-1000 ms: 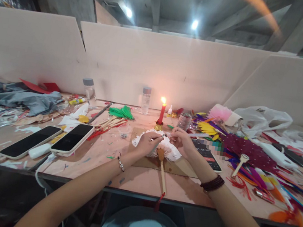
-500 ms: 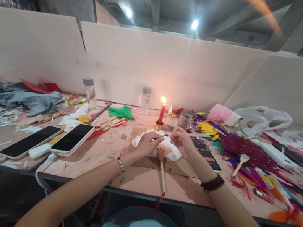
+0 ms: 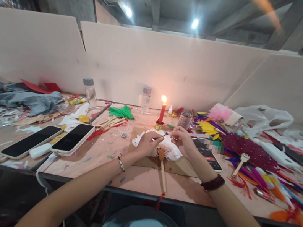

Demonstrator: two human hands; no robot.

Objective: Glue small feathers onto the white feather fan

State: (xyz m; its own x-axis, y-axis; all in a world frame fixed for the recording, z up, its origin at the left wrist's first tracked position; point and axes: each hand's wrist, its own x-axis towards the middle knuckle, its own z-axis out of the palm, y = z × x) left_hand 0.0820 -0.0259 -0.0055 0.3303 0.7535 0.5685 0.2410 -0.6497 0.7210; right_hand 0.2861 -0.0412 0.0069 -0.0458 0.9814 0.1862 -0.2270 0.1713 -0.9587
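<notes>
A white feather fan [image 3: 172,152] with a wooden handle [image 3: 162,174] and red tassel lies on a piece of cardboard [image 3: 143,162]. Over its left side, my left hand [image 3: 147,143] is closed in a pinch, with a small dark piece at the fingertips, too small to name. My right hand [image 3: 182,140], over the fan's right side, has its fingers pinched together close to that piece; what they hold is hidden. Just behind both hands burns a red candle [image 3: 162,112] in a gold holder [image 3: 159,125].
Two phones [image 3: 73,138] lie at left, and another phone [image 3: 208,156] is by my right forearm. Green feathers [image 3: 122,111], a clear bottle [image 3: 145,101] and a small glue bottle [image 3: 169,110] are at the back. Coloured feathers and a plastic bag [image 3: 269,119] crowd the right.
Both hands hold almost the same place over the fan. The small dark piece at the left fingertips shows slightly more clearly between the hands.
</notes>
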